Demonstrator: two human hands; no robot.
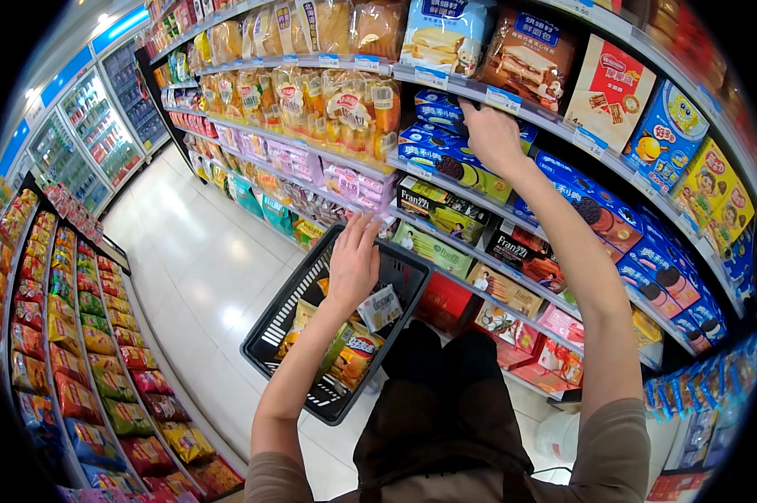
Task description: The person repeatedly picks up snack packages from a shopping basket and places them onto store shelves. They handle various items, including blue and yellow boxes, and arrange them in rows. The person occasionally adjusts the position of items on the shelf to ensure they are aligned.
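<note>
My right hand (pixel 495 135) reaches into the shelf under a row of price tags. Its index finger extends to a blue Oreo box (pixel 436 112) at the back; its other fingers are partly hidden, so I cannot tell if they grip anything. More blue Oreo boxes (pixel 438 151) stand just in front and below. Over the black plastic shopping basket (pixel 284 302) hovers my left hand (pixel 354 261), empty, with fingers stretched out. Inside the basket lie a white packet (pixel 380 308), a yellow-orange snack bag (pixel 356 352) and other packets, partly covered by my left forearm.
Bagged bread (pixel 353 113) fills the shelves to the left, with Franzzi biscuit boxes (pixel 441 207) lower down. Snack bags line a rack (pixel 95 352) across the tiled aisle (pixel 209 276). Glass-door drink coolers (pixel 95 126) stand at the far end. A whitish bucket (pixel 556 435) sits near my right side.
</note>
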